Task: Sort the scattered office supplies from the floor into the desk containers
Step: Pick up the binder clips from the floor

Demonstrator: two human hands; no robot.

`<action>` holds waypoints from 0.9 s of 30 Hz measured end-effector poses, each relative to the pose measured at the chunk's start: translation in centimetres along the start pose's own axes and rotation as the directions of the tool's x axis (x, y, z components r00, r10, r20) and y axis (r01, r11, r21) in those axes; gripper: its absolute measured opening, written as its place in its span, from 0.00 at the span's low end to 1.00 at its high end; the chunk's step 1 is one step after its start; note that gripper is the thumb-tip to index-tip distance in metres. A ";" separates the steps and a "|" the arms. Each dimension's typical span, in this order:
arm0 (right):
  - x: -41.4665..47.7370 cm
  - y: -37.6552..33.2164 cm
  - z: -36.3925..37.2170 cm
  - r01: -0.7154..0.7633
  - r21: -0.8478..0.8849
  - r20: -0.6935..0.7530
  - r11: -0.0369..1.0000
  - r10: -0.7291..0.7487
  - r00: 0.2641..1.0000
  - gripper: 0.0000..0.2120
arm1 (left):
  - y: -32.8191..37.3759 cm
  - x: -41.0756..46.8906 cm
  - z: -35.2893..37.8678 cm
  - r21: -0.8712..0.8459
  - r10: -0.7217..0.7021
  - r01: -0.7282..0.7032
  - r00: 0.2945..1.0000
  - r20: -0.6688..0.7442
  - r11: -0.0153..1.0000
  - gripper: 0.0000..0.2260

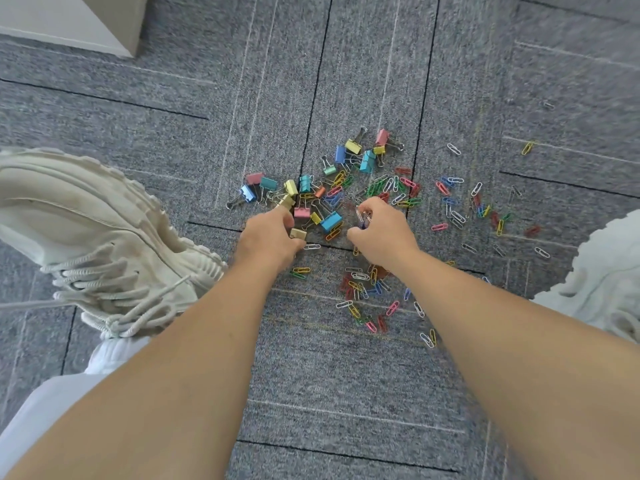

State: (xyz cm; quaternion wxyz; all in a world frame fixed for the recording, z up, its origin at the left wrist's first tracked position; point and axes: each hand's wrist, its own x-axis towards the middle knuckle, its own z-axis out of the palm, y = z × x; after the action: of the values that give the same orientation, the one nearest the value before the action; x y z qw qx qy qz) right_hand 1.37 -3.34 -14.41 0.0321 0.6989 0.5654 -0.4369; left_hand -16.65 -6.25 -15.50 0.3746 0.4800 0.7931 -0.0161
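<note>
2 grips | left hand (268,237): binder clip (298,233) | right hand (384,233): paper clips (362,216) lengthwise forward

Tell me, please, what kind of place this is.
Probably an office floor: grey carpet tiles, coloured paper clips and binder clips scattered on them, and a pale furniture corner at the upper left.

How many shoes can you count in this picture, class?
2. A laced shoe sits on the carpet at the left; the other shoe is at the right edge, partly cut off by the frame. None appears hidden.
</note>
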 end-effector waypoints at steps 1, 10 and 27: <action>-0.1 0.0 -0.4 0.035 0.041 0.004 0.999 -0.035 0.999 0.06 | 0.0 0.1 0.1 -0.017 0.004 -0.004 1.000 -0.005 1.000 0.12; 0.1 -1.1 0.1 0.082 0.276 -0.007 0.958 -0.084 0.996 0.10 | 0.5 0.3 -0.8 -0.183 0.167 -0.161 0.986 0.022 0.970 0.09; 1.4 -2.2 1.3 0.048 -0.243 0.059 0.969 -0.034 0.998 0.25 | 0.9 -0.1 -4.3 -0.593 0.300 0.033 0.840 0.453 0.805 0.13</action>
State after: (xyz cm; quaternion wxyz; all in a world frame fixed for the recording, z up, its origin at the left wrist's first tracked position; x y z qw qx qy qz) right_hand -1.22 -2.17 -15.15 0.1241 0.6656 0.6281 -0.3835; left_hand -18.46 -4.19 -12.08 0.7046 0.3768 0.5887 0.1224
